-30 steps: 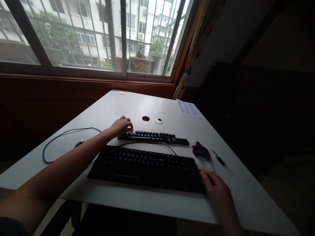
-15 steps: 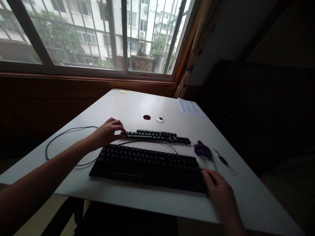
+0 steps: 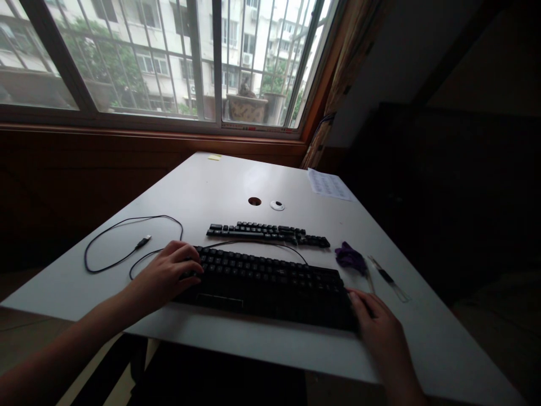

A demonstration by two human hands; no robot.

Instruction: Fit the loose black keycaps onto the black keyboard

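A black keyboard point(image 3: 274, 301) lies on the white desk, with keycaps on its upper rows and a bare-looking strip along its front. My left hand point(image 3: 177, 268) is over the keyboard's left end, fingers curled and thumb drawn toward them; whatever may be between the fingertips is hidden. At the other end, my right hand point(image 3: 376, 321) grips the keyboard's right edge between thumb and fingers. Just behind the keyboard, loose black keycaps point(image 3: 262, 232) are laid out in rows.
A black cable point(image 3: 107, 225) loops on the left, its USB plug point(image 3: 143, 241) lying on the desk point(image 3: 169, 192). To the right are a purple cloth point(image 3: 350, 256) and a wire keycap puller point(image 3: 386, 276). Farther back are a round hole point(image 3: 254, 201), its cover point(image 3: 277, 206) and a printed sheet point(image 3: 329, 185).
My left hand has moved from the left end of the loose keycap rows toward me, onto the keyboard's left side. My right hand keeps its grip on the right edge.
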